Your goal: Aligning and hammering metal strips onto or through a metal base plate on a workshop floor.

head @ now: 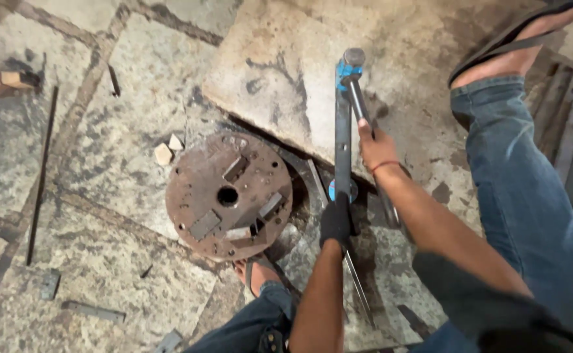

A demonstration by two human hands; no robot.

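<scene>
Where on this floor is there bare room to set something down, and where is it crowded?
Bare floor lies between the thin rod and the rusty round plate, and on the stone slab above it. It is crowded around the left hand, right hand and flat bar.

Metal wkshp: rusty jig plate (228, 196), scrap.

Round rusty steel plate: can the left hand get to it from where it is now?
Probably yes. The left hand, gloved in black, grips the flat steel bar just right of the round plate. Nothing lies between them, but it would have to let go of the bar first.
</scene>
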